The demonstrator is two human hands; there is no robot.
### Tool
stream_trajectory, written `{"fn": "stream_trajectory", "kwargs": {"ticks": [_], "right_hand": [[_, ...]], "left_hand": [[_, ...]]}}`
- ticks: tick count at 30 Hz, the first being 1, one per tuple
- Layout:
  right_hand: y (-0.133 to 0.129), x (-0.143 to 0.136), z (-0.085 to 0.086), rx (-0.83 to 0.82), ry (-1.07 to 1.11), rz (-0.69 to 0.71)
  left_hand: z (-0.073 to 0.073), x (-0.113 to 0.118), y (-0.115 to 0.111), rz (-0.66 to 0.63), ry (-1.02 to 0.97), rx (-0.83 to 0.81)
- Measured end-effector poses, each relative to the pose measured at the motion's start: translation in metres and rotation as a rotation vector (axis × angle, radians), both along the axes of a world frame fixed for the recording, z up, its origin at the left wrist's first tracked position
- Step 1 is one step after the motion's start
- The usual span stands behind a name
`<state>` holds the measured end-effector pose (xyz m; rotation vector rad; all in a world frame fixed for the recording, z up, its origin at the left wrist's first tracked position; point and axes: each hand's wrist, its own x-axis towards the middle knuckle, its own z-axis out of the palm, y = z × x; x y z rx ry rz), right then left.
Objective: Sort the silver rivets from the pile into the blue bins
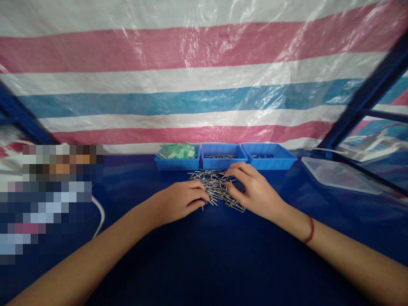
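Note:
A loose pile of thin silver metal pins (214, 183), rather like blind rivets, lies on the blue table in front of the bins. At the pile's near left edge is my left hand (183, 199), its thumb and fingertips drawn together. A small pin end shows just under those fingertips, though the grip itself is partly hidden. My right hand (255, 187) arches over the pile's right side, thumb and forefinger apart, with nothing visible held between them. Its fingertips are at the pins; whether they touch is unclear. A dark red cord circles the right wrist.
Behind the pile stand three blue bins: the left bin (178, 164) has green and clear plastic pieces, the middle bin (223, 163) and right bin (272, 163) some metal pins. A translucent lid (339, 174) lies right. A white cable (101, 212) runs left, near a pixelated area.

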<state>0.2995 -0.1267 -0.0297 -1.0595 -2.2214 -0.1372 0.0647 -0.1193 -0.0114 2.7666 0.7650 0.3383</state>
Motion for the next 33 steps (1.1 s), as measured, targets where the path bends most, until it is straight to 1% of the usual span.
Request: {"fn": "stream_trajectory", "kwargs": {"ticks": [5,10,13,19,26,29,33], "right_hand": [[-0.001,-0.001,-0.001,-0.002,-0.012,0.022],[-0.002,-0.002,-0.001,-0.027,-0.023,0.04],[-0.002,-0.002,-0.001,-0.035,-0.021,0.051],[-0.002,-0.003,-0.002,-0.035,-0.009,0.053],[-0.003,-0.003,-0.001,-0.049,-0.015,0.053],[-0.003,-0.003,-0.001,-0.047,-0.015,0.058],[-0.003,-0.003,-0.001,-0.057,-0.025,0.047]], "left_hand": [[-0.005,0.006,-0.003,0.074,-0.005,0.036],[-0.008,0.008,-0.005,0.035,-0.026,0.002],[-0.009,0.008,-0.007,0.042,-0.045,-0.003],[-0.014,0.013,-0.008,0.121,-0.088,0.008],[-0.018,0.015,-0.006,0.195,-0.196,0.036],[-0.017,0.015,-0.008,0.266,-0.161,0.073],[-0.011,0.014,-0.01,0.38,-0.011,0.166]]}}
